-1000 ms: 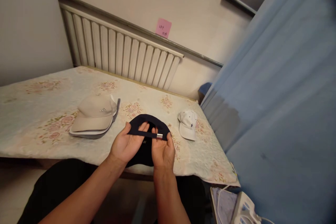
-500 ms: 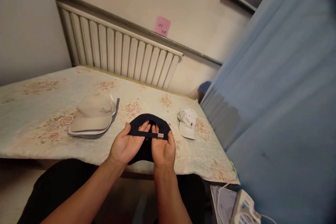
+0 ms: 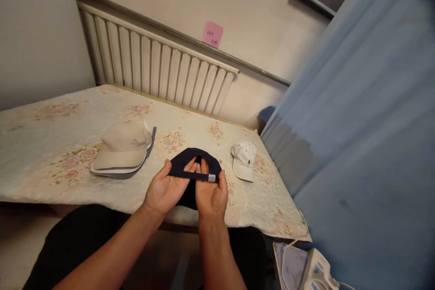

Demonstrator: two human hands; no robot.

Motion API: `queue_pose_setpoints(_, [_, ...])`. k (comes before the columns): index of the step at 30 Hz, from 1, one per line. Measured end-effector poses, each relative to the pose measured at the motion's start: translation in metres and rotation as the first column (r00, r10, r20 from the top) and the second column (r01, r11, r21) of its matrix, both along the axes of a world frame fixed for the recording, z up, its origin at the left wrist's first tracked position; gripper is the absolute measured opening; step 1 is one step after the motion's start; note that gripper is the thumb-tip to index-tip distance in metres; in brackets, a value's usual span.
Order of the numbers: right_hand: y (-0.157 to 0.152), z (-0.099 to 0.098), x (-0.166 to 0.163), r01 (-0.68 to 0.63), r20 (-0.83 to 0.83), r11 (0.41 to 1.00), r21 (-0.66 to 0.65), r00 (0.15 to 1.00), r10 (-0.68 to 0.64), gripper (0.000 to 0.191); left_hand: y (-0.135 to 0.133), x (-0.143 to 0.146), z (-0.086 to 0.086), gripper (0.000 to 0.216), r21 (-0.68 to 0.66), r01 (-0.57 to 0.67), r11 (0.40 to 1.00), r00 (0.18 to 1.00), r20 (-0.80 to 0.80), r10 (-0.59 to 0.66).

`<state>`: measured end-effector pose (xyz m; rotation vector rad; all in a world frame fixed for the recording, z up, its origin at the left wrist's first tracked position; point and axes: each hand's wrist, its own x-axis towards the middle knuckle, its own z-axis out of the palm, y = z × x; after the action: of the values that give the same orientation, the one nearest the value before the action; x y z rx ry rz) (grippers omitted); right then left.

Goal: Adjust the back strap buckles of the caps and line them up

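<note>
Both my hands hold a dark navy baseball cap [image 3: 190,157] above the front part of the bed, its back strap and silver buckle [image 3: 212,177] turned toward me. My left hand [image 3: 166,188] grips the left side, thumb outside and fingers reaching inside through the back opening. On the other side my right hand [image 3: 212,197] grips the edge beside the buckle, fingers also inside. Part of the dark brim shows below, between the hands. To the left lies a stack of caps, a beige one [image 3: 122,142] on top. A smaller white cap [image 3: 244,161] rests at the right.
A floral bedspread [image 3: 190,122] covers the bed. Behind it a radiator [image 3: 152,65] lines the wall, with a pink note [image 3: 213,34] above. A blue curtain [image 3: 360,122] hangs at the right. Near the bed's right corner sits a white power strip [image 3: 317,272] with cables.
The cap has tilted slightly between my hands, so less of its brim shows below and the buckle sits a little further right. Both hands keep their grip.
</note>
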<state>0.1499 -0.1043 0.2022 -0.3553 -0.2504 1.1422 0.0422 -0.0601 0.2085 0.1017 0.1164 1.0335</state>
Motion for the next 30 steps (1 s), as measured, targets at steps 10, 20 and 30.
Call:
queue_pose_setpoints(10, [-0.006,-0.002,0.002,-0.007,0.037,1.000,-0.015,0.999,0.007,0.028,-0.008,0.014,0.009,0.050,-0.130,0.035,0.991,0.997,-0.065,-0.044])
queue_pose_setpoints(20, [-0.015,0.004,0.011,0.024,-0.056,1.000,-0.017,0.998,-0.025,0.025,-0.010,0.017,0.010,0.050,-0.060,0.037,0.998,0.998,-0.041,-0.039])
queue_pose_setpoints(30, [-0.013,0.001,0.008,0.003,-0.026,1.000,-0.019,1.000,-0.003,0.032,-0.013,0.011,0.009,0.051,-0.053,0.024,0.998,0.999,-0.032,-0.026])
